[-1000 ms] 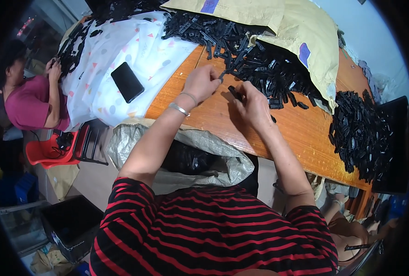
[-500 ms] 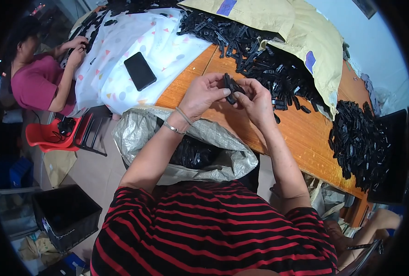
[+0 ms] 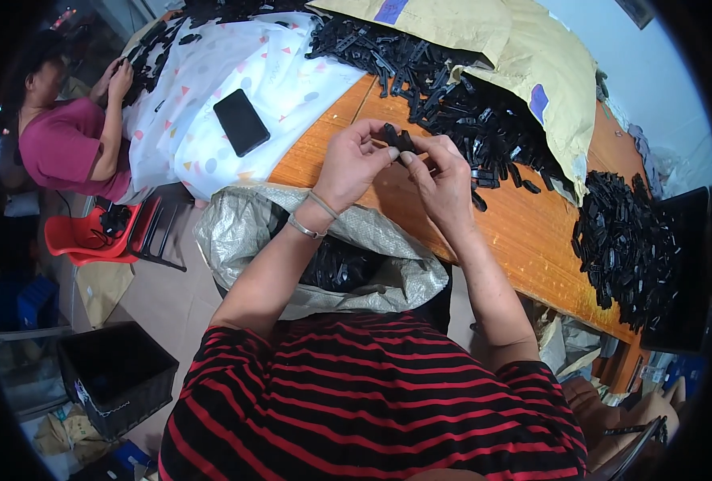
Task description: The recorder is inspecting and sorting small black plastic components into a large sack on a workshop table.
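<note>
Over the near edge of the wooden table, both my hands pinch small black plastic parts with thumbs and fingertips. My left hand is closed on the left side of them and my right hand on the right, the two thumb tips almost meeting. Whether this is one piece or two fitted together is hard to tell, as fingers cover much of it. Below my wrists gapes a woven sack, with black parts inside. Beyond my hands lies a heap of similar black parts.
Brown paper sacking covers part of the heap. Another pile of black parts lies at right. A black phone-like slab rests on patterned white sheeting. A co-worker sits at left, near a red chair and black crate.
My hands have turned the black parts, which sit slightly higher and further left between the fingertips. The co-worker's hands have moved away to the left.
</note>
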A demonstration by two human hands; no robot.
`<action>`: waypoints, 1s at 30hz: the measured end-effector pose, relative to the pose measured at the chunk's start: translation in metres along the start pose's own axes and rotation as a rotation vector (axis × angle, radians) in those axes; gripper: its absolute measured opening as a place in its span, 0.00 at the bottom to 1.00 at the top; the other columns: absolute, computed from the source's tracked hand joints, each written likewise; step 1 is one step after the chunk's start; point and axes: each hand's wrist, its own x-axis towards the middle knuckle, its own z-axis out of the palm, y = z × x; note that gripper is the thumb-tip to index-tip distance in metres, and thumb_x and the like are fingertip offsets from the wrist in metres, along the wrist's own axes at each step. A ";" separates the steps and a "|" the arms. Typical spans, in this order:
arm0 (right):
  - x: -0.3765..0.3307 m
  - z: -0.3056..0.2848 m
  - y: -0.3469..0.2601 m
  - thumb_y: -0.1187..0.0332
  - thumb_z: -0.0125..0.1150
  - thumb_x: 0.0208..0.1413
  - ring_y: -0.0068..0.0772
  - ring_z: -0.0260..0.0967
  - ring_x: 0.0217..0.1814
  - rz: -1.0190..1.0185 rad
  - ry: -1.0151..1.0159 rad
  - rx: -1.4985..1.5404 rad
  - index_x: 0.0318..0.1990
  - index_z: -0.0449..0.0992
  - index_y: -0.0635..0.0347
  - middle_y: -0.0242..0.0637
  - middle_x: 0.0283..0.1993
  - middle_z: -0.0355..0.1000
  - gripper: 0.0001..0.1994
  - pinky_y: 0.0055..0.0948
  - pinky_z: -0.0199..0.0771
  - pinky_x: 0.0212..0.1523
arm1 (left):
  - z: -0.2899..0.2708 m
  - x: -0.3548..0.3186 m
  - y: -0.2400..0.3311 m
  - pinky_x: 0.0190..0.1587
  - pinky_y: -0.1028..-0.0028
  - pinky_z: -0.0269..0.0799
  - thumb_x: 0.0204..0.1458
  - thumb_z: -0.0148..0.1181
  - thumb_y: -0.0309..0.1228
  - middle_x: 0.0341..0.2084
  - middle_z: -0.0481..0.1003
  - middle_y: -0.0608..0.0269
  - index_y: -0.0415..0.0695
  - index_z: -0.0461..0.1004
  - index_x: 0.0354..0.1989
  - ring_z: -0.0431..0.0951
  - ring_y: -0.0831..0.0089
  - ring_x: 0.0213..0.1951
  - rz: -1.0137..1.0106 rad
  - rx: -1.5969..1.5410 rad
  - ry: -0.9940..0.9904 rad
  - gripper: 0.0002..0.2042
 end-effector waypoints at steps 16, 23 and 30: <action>0.004 0.003 -0.013 0.83 0.64 0.46 0.23 0.71 0.31 -0.129 0.054 -0.031 0.43 0.77 0.61 0.36 0.36 0.71 0.15 0.19 0.73 0.30 | 0.023 -0.024 0.013 0.45 0.74 0.73 0.50 0.62 0.21 0.39 0.74 0.59 0.37 0.70 0.49 0.77 0.73 0.38 0.323 0.315 0.181 0.17; 0.010 -0.001 -0.014 0.84 0.63 0.45 0.20 0.73 0.35 -0.054 0.025 0.098 0.42 0.73 0.63 0.31 0.37 0.71 0.15 0.18 0.75 0.35 | 0.026 -0.029 0.030 0.48 0.72 0.69 0.48 0.64 0.23 0.39 0.73 0.58 0.38 0.71 0.49 0.75 0.70 0.42 0.561 0.665 0.173 0.18; 0.011 -0.001 -0.024 0.80 0.67 0.45 0.22 0.74 0.37 -0.082 0.100 0.109 0.42 0.73 0.63 0.32 0.37 0.71 0.15 0.21 0.77 0.38 | 0.027 -0.031 0.033 0.45 0.72 0.71 0.46 0.63 0.20 0.37 0.74 0.55 0.38 0.72 0.45 0.76 0.64 0.39 0.649 0.726 0.161 0.16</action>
